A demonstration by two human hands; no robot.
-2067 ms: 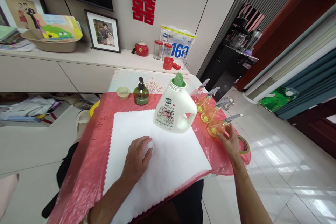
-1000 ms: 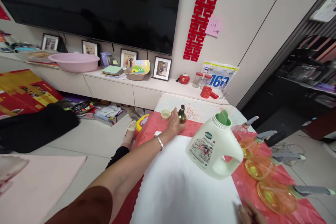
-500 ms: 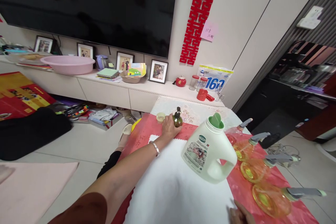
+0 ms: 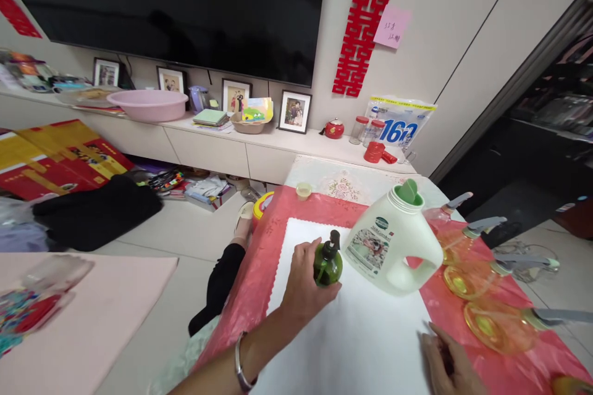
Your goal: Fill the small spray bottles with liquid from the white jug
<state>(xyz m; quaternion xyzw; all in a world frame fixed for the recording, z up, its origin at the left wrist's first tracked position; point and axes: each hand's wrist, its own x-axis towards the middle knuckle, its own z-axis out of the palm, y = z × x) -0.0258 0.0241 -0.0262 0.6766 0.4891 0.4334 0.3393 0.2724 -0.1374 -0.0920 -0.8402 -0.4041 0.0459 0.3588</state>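
Observation:
My left hand (image 4: 308, 287), with a silver bangle at the wrist, is closed around a small round green bottle with a black pump top (image 4: 328, 268). The bottle is upright over the white scallop-edged mat (image 4: 361, 333). Just right of it stands a large pale-green detergent jug (image 4: 396, 247) with a green cup-like piece in its mouth. At the lower right, my right hand (image 4: 451, 361) rests by the mat's edge with fingers loosely bent and apart, holding nothing that I can see.
Several orange-tinted spray bottles (image 4: 472, 278) line the table's right side on a red cloth (image 4: 259, 284). A small pale cup (image 4: 303, 191) stands at the far edge. Beyond is a low cabinet (image 4: 208, 151) with a pink basin (image 4: 148, 105). A person's leg (image 4: 227, 278) shows at left.
My left hand has brought the green bottle from the table's far end nearer to me, over the white mat. The view has shifted; my right hand stays near the mat's edge.

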